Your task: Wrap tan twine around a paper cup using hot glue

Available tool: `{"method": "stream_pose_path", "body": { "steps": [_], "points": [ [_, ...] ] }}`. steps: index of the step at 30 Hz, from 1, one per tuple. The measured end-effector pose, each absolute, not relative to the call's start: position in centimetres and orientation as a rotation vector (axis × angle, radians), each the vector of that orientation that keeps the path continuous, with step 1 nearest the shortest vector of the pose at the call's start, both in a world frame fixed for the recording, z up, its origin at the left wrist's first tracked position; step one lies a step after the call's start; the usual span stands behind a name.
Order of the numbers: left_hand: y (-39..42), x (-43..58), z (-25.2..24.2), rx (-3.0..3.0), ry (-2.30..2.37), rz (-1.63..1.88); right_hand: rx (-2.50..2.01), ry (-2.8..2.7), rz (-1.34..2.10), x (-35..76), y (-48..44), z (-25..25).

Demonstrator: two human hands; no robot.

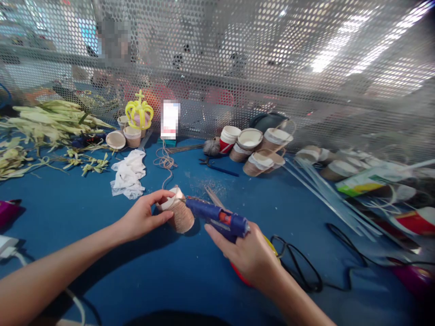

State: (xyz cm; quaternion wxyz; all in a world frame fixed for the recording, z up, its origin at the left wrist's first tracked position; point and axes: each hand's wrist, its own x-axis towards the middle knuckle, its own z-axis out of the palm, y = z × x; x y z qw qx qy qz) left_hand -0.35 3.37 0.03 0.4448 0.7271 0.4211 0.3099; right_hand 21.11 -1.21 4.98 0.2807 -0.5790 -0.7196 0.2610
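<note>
A small paper cup (pixel 183 218) wrapped in brown twine lies tilted above the blue table. My left hand (pixel 146 215) grips it near its white rim, thumb and fingers on either side. In my right hand (pixel 253 258) is a blue hot glue gun (pixel 217 216), its nozzle at the twine near the cup's rim. From the cup, loose twine (pixel 165 160) runs back to a tangle on the table. Partly under my right hand lie scissors (pixel 242 275) with red and yellow handles, their blades pointing away behind the gun.
A phone (pixel 170 120) stands by the perforated metal screen (pixel 204 68). Wrapped cups (pixel 254 164), pliers (pixel 220 170) and clear glue sticks (pixel 326 194) lie right; white cloth (pixel 129 174), a yellow crown (pixel 139 113) and dried husks (pixel 50 122) left. A black cord (pixel 295 262) loops at right.
</note>
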Motion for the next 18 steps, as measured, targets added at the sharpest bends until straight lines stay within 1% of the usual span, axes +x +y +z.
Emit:
{"method": "stream_pose_path", "body": {
  "steps": [12, 18],
  "points": [
    [3.37, -0.39, -0.14, 1.794, 1.049, 0.764, -1.605, -1.908, 0.804, 21.20, -1.16, 5.38],
    [3.40, -0.45, -0.03, 1.804, 1.055, 0.772, -1.675, -1.831, 0.847, 21.27, -1.19, 4.64]
  ]
}}
